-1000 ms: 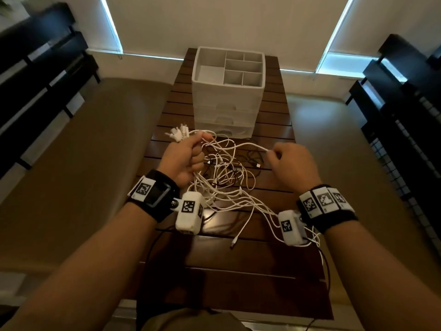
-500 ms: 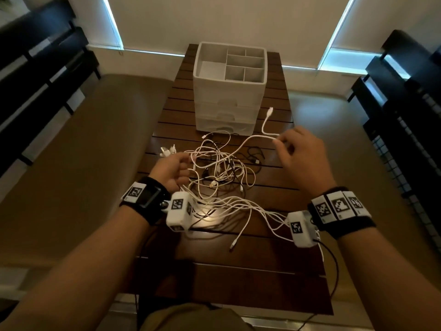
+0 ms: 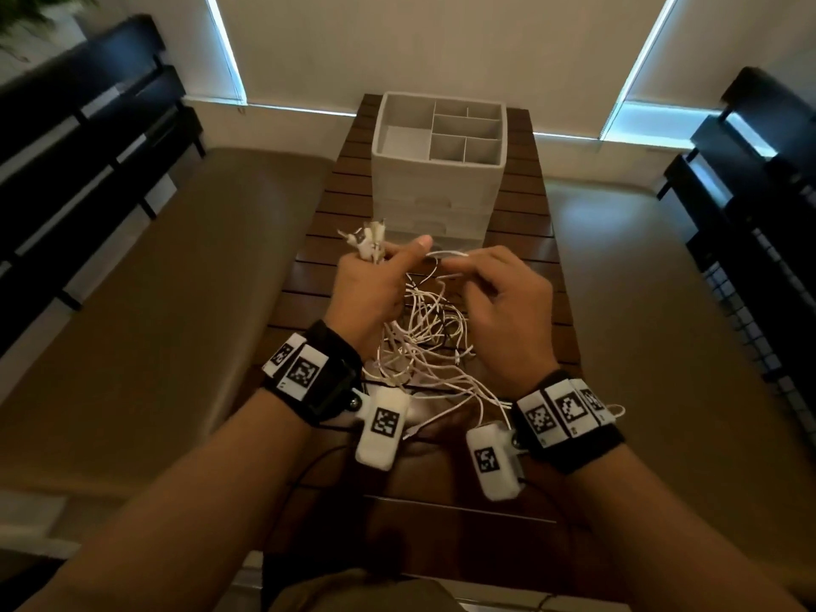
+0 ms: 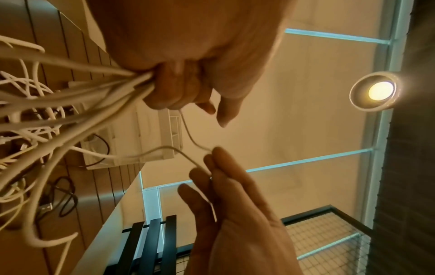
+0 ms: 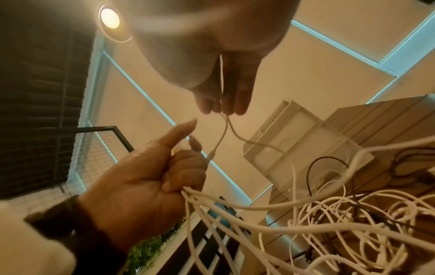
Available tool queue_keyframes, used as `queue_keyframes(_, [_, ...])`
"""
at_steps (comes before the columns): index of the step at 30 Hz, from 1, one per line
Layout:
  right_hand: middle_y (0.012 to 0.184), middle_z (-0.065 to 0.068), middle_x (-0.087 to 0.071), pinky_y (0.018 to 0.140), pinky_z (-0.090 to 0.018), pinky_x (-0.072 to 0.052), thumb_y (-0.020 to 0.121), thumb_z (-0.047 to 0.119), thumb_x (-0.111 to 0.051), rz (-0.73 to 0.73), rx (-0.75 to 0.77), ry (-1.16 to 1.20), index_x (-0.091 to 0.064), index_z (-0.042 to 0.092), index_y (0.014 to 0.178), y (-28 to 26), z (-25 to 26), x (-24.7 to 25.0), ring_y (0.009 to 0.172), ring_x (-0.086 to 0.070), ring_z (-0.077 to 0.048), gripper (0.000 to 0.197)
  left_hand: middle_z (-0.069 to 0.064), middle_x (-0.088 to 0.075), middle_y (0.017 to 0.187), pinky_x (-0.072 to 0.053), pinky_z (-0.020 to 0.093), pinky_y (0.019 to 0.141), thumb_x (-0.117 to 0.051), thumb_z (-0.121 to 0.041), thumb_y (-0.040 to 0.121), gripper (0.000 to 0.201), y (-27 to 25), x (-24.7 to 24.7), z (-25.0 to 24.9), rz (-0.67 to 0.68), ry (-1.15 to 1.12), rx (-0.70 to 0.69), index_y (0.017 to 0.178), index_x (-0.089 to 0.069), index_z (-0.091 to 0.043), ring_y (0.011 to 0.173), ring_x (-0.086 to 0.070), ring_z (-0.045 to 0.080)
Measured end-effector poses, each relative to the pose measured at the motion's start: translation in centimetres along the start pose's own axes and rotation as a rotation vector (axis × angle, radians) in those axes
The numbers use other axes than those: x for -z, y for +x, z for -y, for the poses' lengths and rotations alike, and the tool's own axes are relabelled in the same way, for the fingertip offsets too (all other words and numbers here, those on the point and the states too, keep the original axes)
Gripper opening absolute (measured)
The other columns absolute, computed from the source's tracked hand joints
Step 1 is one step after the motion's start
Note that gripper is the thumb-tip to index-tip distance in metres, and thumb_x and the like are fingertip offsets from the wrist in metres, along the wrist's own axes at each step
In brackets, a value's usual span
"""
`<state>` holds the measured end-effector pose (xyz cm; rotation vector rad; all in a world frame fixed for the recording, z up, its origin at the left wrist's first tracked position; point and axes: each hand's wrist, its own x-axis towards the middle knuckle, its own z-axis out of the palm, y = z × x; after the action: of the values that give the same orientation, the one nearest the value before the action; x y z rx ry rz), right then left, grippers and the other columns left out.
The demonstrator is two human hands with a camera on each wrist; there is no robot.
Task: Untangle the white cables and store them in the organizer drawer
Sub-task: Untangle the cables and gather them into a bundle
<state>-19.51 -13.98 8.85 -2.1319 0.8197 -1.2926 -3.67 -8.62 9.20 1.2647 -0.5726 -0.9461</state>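
My left hand (image 3: 375, 276) is raised over the table and grips a bundle of white cables (image 3: 424, 333). Several plug ends (image 3: 366, 240) stick out above its fist. The left wrist view shows its fingers (image 4: 169, 93) curled round the strands (image 4: 94, 89). Close to its right, my right hand (image 3: 499, 302) pinches a single thin white cable (image 3: 446, 256) at its fingertips (image 5: 221, 109), and the cable loops toward the left thumb. The rest of the tangle (image 5: 341, 214) hangs down to the table. The white organizer (image 3: 437, 170) stands just beyond both hands, drawers closed.
A dark slatted wooden table (image 3: 534, 267) carries everything. A black cable (image 5: 329, 161) lies mixed into the tangle near the organizer's base. The organizer's top has open divided compartments (image 3: 463, 125). Dark railings (image 3: 88, 148) stand left and right, over tan floor.
My left hand has lifted the bundle up and forward. My right hand has come in leftward with its single cable, so the two hands now nearly meet in front of the organizer.
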Motion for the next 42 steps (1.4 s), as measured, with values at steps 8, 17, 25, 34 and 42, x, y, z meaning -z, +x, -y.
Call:
queue_keyframes(8, [0.105,0.000,-0.075,0.082,-0.030,-0.058,0.096,-0.005,-0.064,-0.013,0.059,0.096,-0.077,0.010,0.118,-0.7,0.7,0.2,0.095,-0.071,-0.009,0.030,-0.005,-0.031,0.056,-0.022,0.024,0.043,-0.079,-0.054,0.087,0.054,-0.2,0.0,1.0,0.090,0.041,0.058,0.104,-0.075,-0.003,0.047,-0.023,0.012])
queue_keyframes(17, [0.099,0.004,-0.075,0.078,-0.030,-0.057,0.087,-0.010,-0.062,0.381,0.124,0.023,-0.081,0.011,0.105,-4.4,-0.7,-0.8,0.090,-0.070,-0.008,0.033,-0.003,-0.028,0.056,-0.013,0.033,0.050,-0.058,-0.047,0.104,0.042,-0.1,-0.3,-0.8,0.132,-0.011,0.037,0.074,-0.059,-0.018,0.049,-0.020,0.013])
queue_keyframes(25, [0.096,0.005,-0.071,0.079,-0.032,-0.056,0.089,-0.005,-0.060,0.530,0.015,0.008,-0.072,0.012,0.104,-5.2,-0.7,-1.1,0.088,-0.065,-0.006,0.026,-0.005,-0.036,0.054,-0.031,0.021,0.044,-0.050,-0.062,0.101,0.058,-1.0,-0.7,-0.5,0.069,0.090,-0.029,0.068,-0.058,-0.016,0.046,-0.032,0.008])
queue_keyframes(34, [0.084,0.007,-0.063,0.061,-0.044,-0.054,0.107,0.027,-0.051,0.317,-0.182,-0.074,-0.045,0.026,0.124,-3.8,-1.4,-1.2,0.066,-0.062,-0.009,0.018,0.001,-0.048,0.066,-0.057,0.039,0.071,-0.033,-0.062,0.106,0.061,0.3,1.2,-1.3,0.226,-0.308,-0.023,0.064,-0.040,-0.017,0.066,-0.055,0.018])
queue_keyframes(42, [0.096,0.001,-0.054,0.073,-0.036,-0.042,0.107,0.033,-0.051,0.595,-0.331,-0.517,-0.063,0.017,0.096,0.0,-7.5,0.8,0.088,-0.061,-0.026,0.023,-0.006,-0.017,0.050,-0.017,0.023,0.034,-0.038,-0.063,0.106,0.062,1.1,6.9,-4.2,0.127,-0.395,-0.026,0.060,-0.026,-0.022,0.040,-0.014,0.010])
